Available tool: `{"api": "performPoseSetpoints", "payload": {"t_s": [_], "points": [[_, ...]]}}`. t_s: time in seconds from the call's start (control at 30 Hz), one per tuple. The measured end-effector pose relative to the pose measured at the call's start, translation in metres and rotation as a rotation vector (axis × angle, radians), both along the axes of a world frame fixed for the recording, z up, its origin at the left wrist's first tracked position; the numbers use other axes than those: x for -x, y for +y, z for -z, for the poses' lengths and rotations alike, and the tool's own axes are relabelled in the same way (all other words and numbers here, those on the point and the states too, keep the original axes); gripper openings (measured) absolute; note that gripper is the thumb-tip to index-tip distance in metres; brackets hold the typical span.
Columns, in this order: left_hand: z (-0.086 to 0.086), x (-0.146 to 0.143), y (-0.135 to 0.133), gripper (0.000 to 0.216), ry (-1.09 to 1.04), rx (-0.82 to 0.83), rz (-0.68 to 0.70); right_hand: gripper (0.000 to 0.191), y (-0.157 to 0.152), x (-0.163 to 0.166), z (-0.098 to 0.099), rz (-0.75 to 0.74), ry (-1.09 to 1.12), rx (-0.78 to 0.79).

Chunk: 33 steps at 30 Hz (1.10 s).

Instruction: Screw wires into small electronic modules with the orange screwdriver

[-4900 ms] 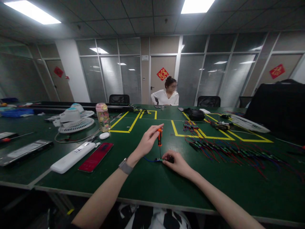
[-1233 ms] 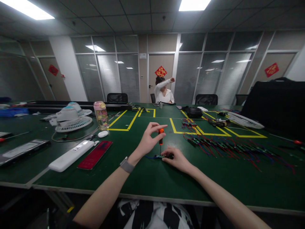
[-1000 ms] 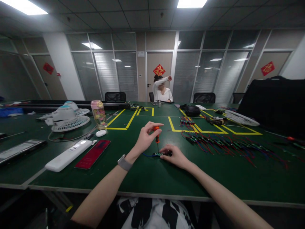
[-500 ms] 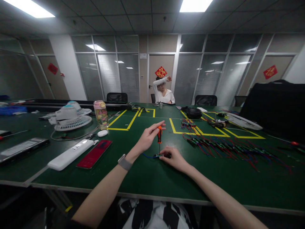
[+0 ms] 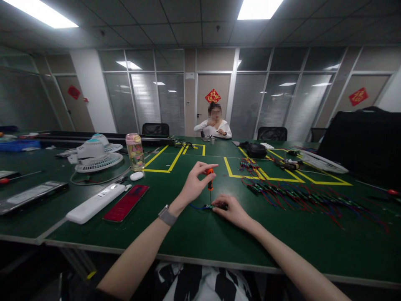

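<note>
My left hand [image 5: 198,182] is closed around the orange and black handle of a screwdriver [image 5: 210,182], index finger stretched over its top. The screwdriver stands upright, its thin shaft pointing down at a small green circuit board [image 5: 208,207] on the table. With thumb and fingertips, my right hand [image 5: 231,211] grips the right side of that board and partly hides it. A blue wire [image 5: 196,206] runs out from the board's left side. The exact contact of the tip is too small to tell.
Many wired circuit boards [image 5: 300,194] lie in a row to the right on the green table [image 5: 175,246]. At left are a red-screened phone [image 5: 126,203], a white power strip [image 5: 95,202], a bottle [image 5: 135,152] and a small fan [image 5: 98,161]. Across the table sits a person [image 5: 216,125].
My left thumb and fingers have shifted on the screwdriver handle, the thumb now across its front. My right hand stays at the board. The person opposite has lowered a raised arm.
</note>
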State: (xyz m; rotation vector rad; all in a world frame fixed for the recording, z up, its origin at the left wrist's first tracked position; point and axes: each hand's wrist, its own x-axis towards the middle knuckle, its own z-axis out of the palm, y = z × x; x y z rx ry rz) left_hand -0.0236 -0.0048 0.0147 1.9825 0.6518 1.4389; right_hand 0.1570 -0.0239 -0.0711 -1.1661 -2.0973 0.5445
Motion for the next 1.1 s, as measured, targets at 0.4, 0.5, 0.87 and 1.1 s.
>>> {"api": "performPoseSetpoints", "payload": {"t_s": [0.4,0.5,0.87,1.1], "points": [[0.0005,-0.0035,-0.0015,0.035,0.000,0.033,0.083,0.014,-0.0010,0.0030,-0.0031,-0.006,-0.008,-0.008],[0.0005,-0.0043,-0.0029,0.038,-0.013,0.109,0.173,0.014,-0.0002,0.0030,-0.0020,-0.005,-0.014,-0.006],[-0.0022,-0.0061,-0.0077,0.038,-0.014,0.106,0.136,0.011,0.0014,0.0057,-0.0011,0.000,-0.032,-0.019],[-0.0014,-0.0053,-0.0047,0.035,-0.018,0.079,0.134,0.012,0.0003,0.0050,-0.0004,-0.006,-0.036,-0.026]]}}
